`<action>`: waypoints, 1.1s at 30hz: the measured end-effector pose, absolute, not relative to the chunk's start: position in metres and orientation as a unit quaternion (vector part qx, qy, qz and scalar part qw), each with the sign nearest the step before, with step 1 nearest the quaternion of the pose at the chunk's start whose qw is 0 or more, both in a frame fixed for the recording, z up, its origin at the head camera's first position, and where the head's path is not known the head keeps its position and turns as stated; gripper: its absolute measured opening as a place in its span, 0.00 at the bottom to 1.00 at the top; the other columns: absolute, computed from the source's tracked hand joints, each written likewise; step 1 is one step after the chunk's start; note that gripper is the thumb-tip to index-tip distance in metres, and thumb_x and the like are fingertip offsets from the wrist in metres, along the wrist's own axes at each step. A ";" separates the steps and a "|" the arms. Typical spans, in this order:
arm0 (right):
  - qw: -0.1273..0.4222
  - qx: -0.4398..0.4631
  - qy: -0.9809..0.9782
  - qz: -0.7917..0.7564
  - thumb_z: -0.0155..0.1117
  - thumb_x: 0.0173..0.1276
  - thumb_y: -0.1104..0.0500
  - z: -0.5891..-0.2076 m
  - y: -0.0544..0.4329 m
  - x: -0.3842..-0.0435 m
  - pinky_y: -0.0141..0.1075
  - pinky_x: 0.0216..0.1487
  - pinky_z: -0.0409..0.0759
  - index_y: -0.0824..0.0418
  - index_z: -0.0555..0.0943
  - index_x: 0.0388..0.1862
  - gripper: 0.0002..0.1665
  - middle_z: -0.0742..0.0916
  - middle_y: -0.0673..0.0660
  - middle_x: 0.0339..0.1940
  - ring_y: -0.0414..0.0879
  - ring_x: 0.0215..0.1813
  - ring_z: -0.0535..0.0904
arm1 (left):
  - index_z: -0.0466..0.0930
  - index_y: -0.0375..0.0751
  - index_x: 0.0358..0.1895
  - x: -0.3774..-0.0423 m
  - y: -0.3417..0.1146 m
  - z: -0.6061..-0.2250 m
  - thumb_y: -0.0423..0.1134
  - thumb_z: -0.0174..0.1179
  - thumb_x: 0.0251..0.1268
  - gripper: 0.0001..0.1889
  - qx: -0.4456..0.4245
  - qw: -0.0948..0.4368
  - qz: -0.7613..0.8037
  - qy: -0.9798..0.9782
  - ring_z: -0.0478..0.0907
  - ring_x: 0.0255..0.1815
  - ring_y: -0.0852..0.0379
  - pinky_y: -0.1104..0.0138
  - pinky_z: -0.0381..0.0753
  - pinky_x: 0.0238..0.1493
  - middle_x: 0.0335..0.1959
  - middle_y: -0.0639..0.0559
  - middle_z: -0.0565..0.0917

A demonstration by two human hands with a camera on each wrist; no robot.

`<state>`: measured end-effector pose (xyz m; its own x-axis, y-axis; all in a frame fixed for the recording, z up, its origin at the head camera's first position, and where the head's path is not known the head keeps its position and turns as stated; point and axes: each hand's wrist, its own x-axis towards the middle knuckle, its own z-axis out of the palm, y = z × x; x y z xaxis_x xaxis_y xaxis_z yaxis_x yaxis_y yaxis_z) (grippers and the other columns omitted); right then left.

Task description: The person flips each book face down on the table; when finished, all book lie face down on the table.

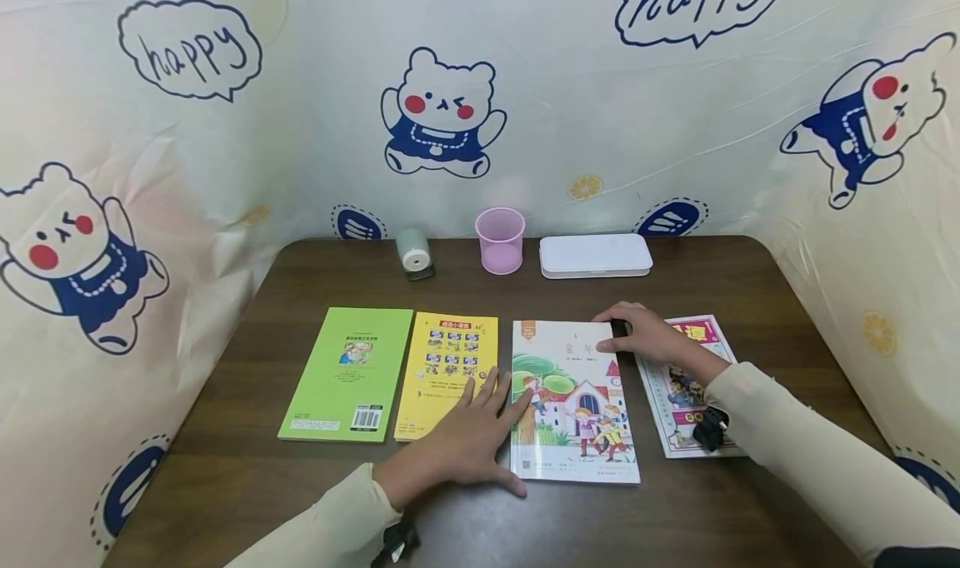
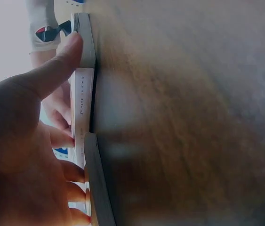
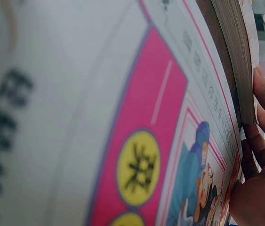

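A white picture-covered book (image 1: 573,435) lies in the middle of the table. At its far right corner my right hand (image 1: 647,332) grips it, thumb on the cover and fingers at the edge, as the right wrist view shows. My left hand (image 1: 468,439) spreads its fingers between the yellow book (image 1: 442,385) and the white one. Its index fingertip rests at the white book's left edge, the other fingertips over the yellow book. In the left wrist view the thumb (image 2: 66,59) is at the white book's near corner, beside its spine (image 2: 83,101).
A green book (image 1: 348,385) lies at the left. A pink-and-white comic-style book (image 1: 675,422), partly under my right forearm, lies at the right. Along the back edge stand a pale green cylindrical item (image 1: 413,250), a pink cup (image 1: 500,243) and a flat white case (image 1: 596,256).
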<state>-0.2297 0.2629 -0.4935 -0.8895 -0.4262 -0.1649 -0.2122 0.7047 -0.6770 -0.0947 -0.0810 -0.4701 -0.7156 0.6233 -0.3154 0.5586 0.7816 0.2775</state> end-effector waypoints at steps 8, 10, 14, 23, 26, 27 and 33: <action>0.154 -0.173 0.910 -0.344 0.72 0.70 0.45 -0.494 0.262 -0.229 0.61 0.66 0.70 0.53 0.82 0.65 0.28 0.81 0.58 0.63 0.58 0.66 0.69 | 0.44 0.53 0.86 -0.092 -0.078 -0.470 0.81 0.65 0.46 0.67 0.325 0.187 0.053 0.926 0.33 0.85 0.37 0.40 0.41 0.81 0.85 0.38 0.43; 0.152 -0.172 0.911 -0.343 0.72 0.69 0.45 -0.494 0.262 -0.228 0.61 0.65 0.70 0.53 0.82 0.65 0.28 0.81 0.58 0.63 0.58 0.66 0.69 | 0.45 0.52 0.85 -0.091 -0.078 -0.471 0.80 0.65 0.49 0.65 0.328 0.177 0.048 0.927 0.34 0.85 0.36 0.40 0.42 0.81 0.85 0.37 0.44; 0.146 -0.171 0.912 -0.342 0.73 0.69 0.45 -0.494 0.261 -0.228 0.61 0.65 0.71 0.53 0.83 0.65 0.28 0.82 0.58 0.62 0.58 0.66 0.70 | 0.45 0.51 0.85 -0.090 -0.078 -0.472 0.79 0.64 0.51 0.64 0.332 0.168 0.038 0.927 0.35 0.85 0.36 0.40 0.43 0.81 0.85 0.37 0.44; 0.146 -0.174 0.909 -0.350 0.72 0.70 0.46 -0.496 0.260 -0.226 0.59 0.64 0.70 0.54 0.83 0.64 0.27 0.82 0.58 0.61 0.58 0.65 0.69 | 0.46 0.50 0.85 -0.090 -0.080 -0.471 0.78 0.64 0.52 0.63 0.336 0.176 0.055 0.924 0.34 0.85 0.36 0.39 0.41 0.81 0.85 0.37 0.44; 0.146 -0.173 0.910 -0.347 0.73 0.70 0.46 -0.497 0.260 -0.226 0.59 0.65 0.70 0.54 0.83 0.64 0.27 0.82 0.58 0.61 0.58 0.65 0.69 | 0.44 0.51 0.85 -0.092 -0.082 -0.472 0.78 0.63 0.53 0.63 0.335 0.184 0.069 0.921 0.32 0.85 0.38 0.39 0.40 0.81 0.85 0.38 0.42; 0.146 -0.173 0.910 -0.346 0.73 0.70 0.46 -0.496 0.260 -0.226 0.59 0.65 0.70 0.54 0.83 0.64 0.27 0.82 0.58 0.61 0.58 0.65 0.69 | 0.44 0.51 0.85 -0.092 -0.082 -0.473 0.78 0.63 0.53 0.63 0.335 0.187 0.074 0.921 0.32 0.86 0.39 0.39 0.39 0.81 0.85 0.38 0.42; 0.142 -0.174 0.912 -0.345 0.72 0.70 0.47 -0.495 0.259 -0.225 0.60 0.65 0.71 0.54 0.83 0.64 0.26 0.82 0.58 0.61 0.58 0.66 0.70 | 0.41 0.54 0.86 -0.095 -0.084 -0.471 0.77 0.64 0.53 0.63 0.324 0.202 0.114 0.917 0.30 0.86 0.44 0.39 0.38 0.81 0.86 0.42 0.38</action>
